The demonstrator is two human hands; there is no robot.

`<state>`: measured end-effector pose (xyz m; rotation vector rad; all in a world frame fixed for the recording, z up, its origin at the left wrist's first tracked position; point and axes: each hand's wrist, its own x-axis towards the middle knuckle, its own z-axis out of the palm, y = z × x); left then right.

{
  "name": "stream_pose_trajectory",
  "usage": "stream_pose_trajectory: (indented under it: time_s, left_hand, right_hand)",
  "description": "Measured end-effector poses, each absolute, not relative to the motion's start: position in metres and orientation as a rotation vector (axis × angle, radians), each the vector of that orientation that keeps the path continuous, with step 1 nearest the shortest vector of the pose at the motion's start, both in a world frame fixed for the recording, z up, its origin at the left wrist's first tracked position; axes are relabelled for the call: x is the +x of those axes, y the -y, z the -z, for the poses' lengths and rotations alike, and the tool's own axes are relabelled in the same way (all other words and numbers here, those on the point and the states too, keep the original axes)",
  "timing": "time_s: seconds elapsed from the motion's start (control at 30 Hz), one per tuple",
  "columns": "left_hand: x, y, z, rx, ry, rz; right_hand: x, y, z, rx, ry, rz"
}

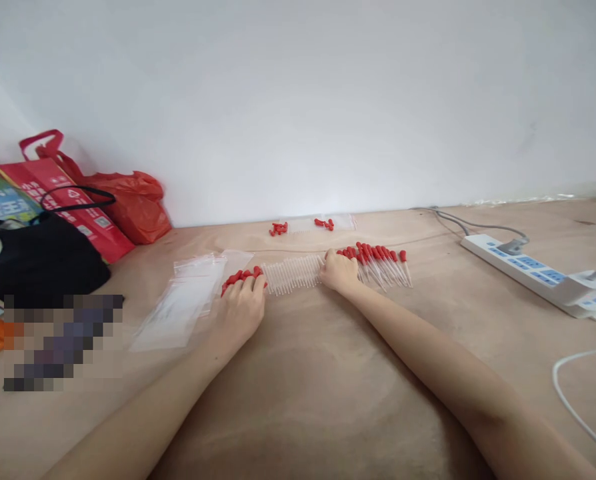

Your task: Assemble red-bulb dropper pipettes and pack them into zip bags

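My left hand (243,303) rests with bent fingers on a small pile of red rubber bulbs (235,279); whether it grips one is hidden. To its right lies a row of clear thin tubes (293,275), side by side on the table. At the right end of that row is my right hand (339,270), its fingers curled together; what they hold is too small to make out. Just beyond it, several droppers with red bulbs (378,257) lie fanned out, their clear stems pointing toward me.
Clear plastic bags (183,300) lie left of my left hand. More red bulbs (279,229) sit near the wall beside a small bag. A white power strip (533,273) is at the right, red bags (128,203) and a black cloth item (48,257) at the left.
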<state>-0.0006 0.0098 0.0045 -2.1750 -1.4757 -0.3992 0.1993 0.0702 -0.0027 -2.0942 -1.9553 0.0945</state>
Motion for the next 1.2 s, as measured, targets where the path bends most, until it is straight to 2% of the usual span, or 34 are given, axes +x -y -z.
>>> stream_pose_trajectory:
  time_s: [0.1, 0.23, 0.33, 0.47, 0.57, 0.87, 1.2]
  left_hand:
    - [0.008, -0.004, -0.001, -2.169, 1.331, 0.579]
    - [0.021, 0.002, 0.012, -2.446, 1.218, 0.849]
    - [0.026, 0.003, 0.017, -2.587, 1.179, 0.954]
    - [0.030, 0.004, 0.015, -2.761, 1.183, 0.946]
    - [0.033, 0.004, 0.012, -2.846, 1.169, 0.900]
    - [0.037, 0.006, 0.011, -2.868, 1.165, 0.873]
    - [0.038, 0.010, 0.012, -2.855, 1.032, 1.041]
  right_hand:
    - [0.196, -0.071, 0.003, -2.115, 1.975, -0.066]
    - [0.199, -0.065, 0.005, -2.095, 1.994, -0.022]
    - [0.214, -0.050, 0.012, -1.876, 2.055, 0.083]
    - [0.248, -0.017, 0.025, -1.340, 2.123, 0.029]
    - [0.265, 0.006, 0.029, -1.131, 2.160, -0.011]
    - [0.250, 0.019, 0.022, -1.021, 2.276, 0.048]
    - [0.250, 0.013, 0.023, -0.886, 2.349, 0.104]
